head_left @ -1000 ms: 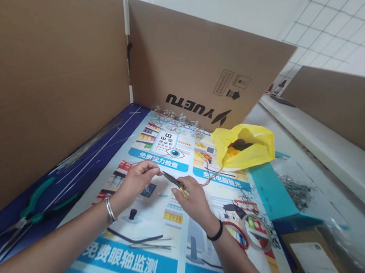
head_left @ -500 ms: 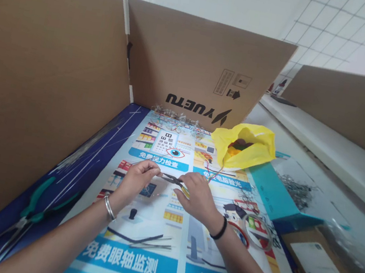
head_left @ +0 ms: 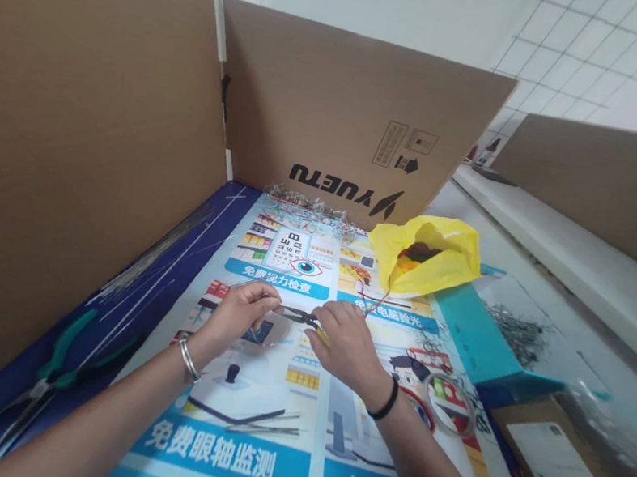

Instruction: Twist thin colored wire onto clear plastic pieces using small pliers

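My left hand is pinched shut on a thin wire piece that I can barely make out. My right hand is closed around small yellow-handled pliers, whose dark jaws point left and meet the left fingertips. Both hands hover just above a printed poster mat in the middle of the table. A silver bangle is on my left wrist and a black band on my right.
Green-handled long-nose pliers lie at the left with thin wires. Cut wire pieces lie near me. A yellow bag, teal box, tape roll and wire bits are right. Cardboard walls enclose the space.
The right hand has shifted slightly left and up, swinging the pliers from a tilt to nearly level at the left fingertips. The left hand has dipped a little.
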`<move>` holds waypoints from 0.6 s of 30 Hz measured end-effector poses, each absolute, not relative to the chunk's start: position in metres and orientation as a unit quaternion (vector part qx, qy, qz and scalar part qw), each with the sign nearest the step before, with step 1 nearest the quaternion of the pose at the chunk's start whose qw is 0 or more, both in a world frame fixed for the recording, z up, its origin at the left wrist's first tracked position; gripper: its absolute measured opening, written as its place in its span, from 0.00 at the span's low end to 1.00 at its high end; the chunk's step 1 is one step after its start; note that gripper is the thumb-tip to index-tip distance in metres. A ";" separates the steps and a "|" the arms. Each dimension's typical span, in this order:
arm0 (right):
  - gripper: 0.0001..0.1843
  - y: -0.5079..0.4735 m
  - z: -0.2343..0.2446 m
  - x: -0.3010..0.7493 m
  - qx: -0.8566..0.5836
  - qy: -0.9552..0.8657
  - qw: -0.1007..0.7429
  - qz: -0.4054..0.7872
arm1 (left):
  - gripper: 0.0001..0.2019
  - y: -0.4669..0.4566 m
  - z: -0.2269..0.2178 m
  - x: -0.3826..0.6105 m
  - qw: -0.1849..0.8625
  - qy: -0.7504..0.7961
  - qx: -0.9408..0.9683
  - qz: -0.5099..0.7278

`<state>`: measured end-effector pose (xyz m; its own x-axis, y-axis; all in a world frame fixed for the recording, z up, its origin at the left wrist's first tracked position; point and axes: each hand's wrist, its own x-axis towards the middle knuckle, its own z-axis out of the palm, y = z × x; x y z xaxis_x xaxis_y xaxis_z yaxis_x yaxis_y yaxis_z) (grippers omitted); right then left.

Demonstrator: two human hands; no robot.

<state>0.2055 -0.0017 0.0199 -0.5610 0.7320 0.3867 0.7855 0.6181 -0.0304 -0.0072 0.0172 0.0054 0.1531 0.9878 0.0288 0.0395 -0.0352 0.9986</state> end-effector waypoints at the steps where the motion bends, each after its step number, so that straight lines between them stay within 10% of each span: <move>1: 0.11 -0.002 0.020 0.206 -0.431 -0.881 0.182 -0.075 | 0.07 0.017 0.006 -0.007 0.521 0.461 0.557 0.454; 18: 0.11 0.001 0.013 0.210 -0.404 -0.887 0.204 -0.096 | 0.06 0.017 0.007 -0.007 0.534 0.447 0.571 0.436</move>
<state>0.2099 0.0006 0.0127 -0.5911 0.6767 0.4389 0.7547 0.6561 0.0048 -0.0075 0.0171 0.0068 0.2205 0.9752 0.0202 0.0453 -0.0309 0.9985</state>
